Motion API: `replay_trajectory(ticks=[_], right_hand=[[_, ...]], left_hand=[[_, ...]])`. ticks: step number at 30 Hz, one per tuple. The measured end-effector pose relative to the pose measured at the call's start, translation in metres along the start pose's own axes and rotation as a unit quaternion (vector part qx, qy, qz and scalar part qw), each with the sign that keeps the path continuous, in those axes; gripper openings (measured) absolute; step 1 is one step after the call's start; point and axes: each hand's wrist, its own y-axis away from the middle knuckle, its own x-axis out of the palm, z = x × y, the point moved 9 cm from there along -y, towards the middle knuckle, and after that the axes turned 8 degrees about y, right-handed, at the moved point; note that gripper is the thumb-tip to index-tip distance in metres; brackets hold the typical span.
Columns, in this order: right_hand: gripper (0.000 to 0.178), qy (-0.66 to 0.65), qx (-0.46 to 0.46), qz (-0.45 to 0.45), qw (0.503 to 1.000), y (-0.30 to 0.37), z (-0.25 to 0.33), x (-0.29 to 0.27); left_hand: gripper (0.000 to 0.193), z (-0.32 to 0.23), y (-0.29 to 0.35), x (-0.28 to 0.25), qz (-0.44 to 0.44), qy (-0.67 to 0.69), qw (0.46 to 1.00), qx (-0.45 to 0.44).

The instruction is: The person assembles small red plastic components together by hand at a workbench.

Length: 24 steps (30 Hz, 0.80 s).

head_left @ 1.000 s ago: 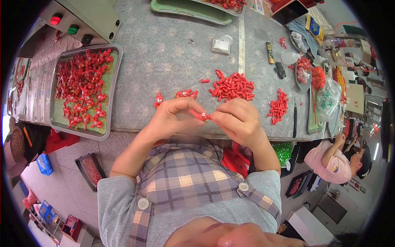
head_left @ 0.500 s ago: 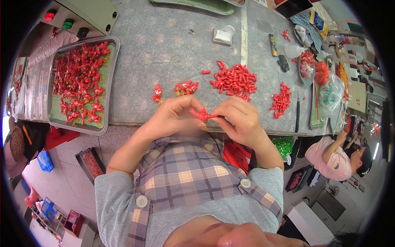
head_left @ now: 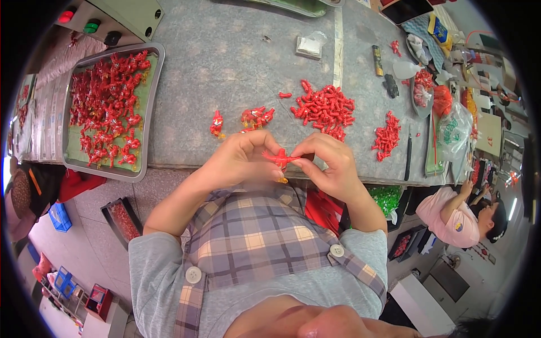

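Over the near edge of the table, a small red plastic figure with a yellow-orange lower end is between my two hands. My left hand is closed round its body, and part of that hand is blurred. The thumb and fingertips of my right hand pinch a thin red piece sticking out of the figure's side. Just beyond my left hand lie a cluster of similar figures and a single figure. A heap of small red limb-like parts lies beyond my right hand.
At the left, a metal tray with a green lining holds many red figures. A smaller red heap and a black-handled slim tool lie at the right. A control box stands far left. A co-worker is at the right.
The figure has turned a little between my hands, so more of its red body and arms shows. Both hands keep their grip in nearly the same place.
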Motion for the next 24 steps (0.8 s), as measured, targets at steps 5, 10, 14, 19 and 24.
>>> replay_trajectory(ticks=[5, 10, 14, 19, 24], right_hand=[[0.012, 0.011, 0.004, -0.004, 1.000, 0.002, 0.002, 0.000], [0.011, 0.007, 0.023, -0.004, 1.000, 0.002, 0.004, -0.001], [0.010, -0.019, 0.064, 0.026, 0.997, 0.001, -0.001, 0.001], [0.010, -0.023, 0.088, 0.047, 0.995, -0.001, -0.006, 0.002], [0.009, -0.052, 0.144, 0.096, 0.984, -0.002, -0.017, 0.009]], left_hand=[[0.022, 0.003, -0.002, 0.001, 0.010, 0.039, 0.999, -0.012], [0.020, 0.011, -0.005, 0.002, 0.015, 0.106, 0.994, -0.015], [0.028, 0.022, -0.007, 0.000, 0.013, 0.166, 0.985, -0.034], [0.020, 0.029, -0.009, 0.003, 0.018, 0.209, 0.976, -0.053], [0.010, 0.036, -0.008, 0.006, 0.024, 0.261, 0.962, -0.070]])
